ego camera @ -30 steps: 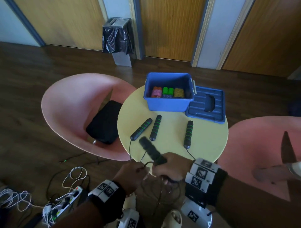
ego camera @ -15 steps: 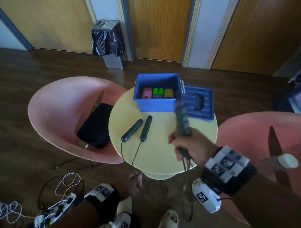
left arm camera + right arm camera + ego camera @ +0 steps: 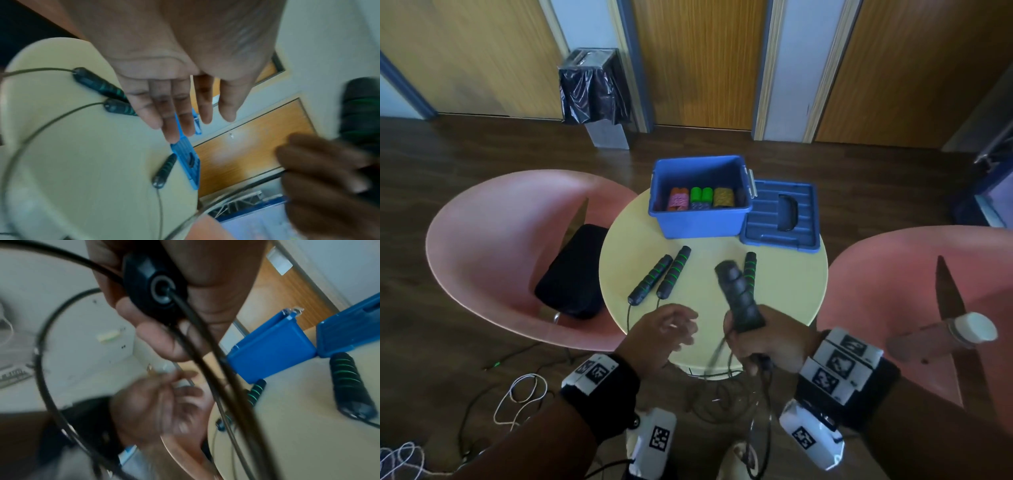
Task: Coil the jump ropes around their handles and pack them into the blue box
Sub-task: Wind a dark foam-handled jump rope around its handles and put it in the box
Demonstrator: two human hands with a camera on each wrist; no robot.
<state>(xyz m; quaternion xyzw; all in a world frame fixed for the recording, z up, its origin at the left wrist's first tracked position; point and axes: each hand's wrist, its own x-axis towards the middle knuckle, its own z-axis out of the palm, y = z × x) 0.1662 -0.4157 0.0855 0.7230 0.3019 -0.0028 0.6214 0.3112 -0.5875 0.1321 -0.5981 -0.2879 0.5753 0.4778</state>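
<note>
My right hand (image 3: 748, 346) grips a black jump-rope handle (image 3: 739, 298) with green rings, tilted upright over the table's near edge. Its black rope (image 3: 767, 394) hangs from the end cap (image 3: 156, 287) toward the floor. My left hand (image 3: 674, 329) hovers open beside it with straight fingers (image 3: 179, 113) and holds nothing. Two more handles (image 3: 650, 284) (image 3: 674, 272) lie side by side at the left, and a third handle (image 3: 750, 270) lies behind the held one. The blue box (image 3: 700, 222) stands at the back with coiled coloured ropes (image 3: 702, 198) inside.
The box's blue lid (image 3: 780, 219) lies to its right on the round yellow table (image 3: 791, 284). Pink chairs (image 3: 493, 222) (image 3: 893, 274) flank the table, and the left one holds a black bag (image 3: 571, 274). Cables (image 3: 517, 397) lie on the floor, and a bin (image 3: 594, 89) stands by the wall.
My right hand has brought the handle down from near the box to the table's near edge. My left hand has risen from below the table edge and opened.
</note>
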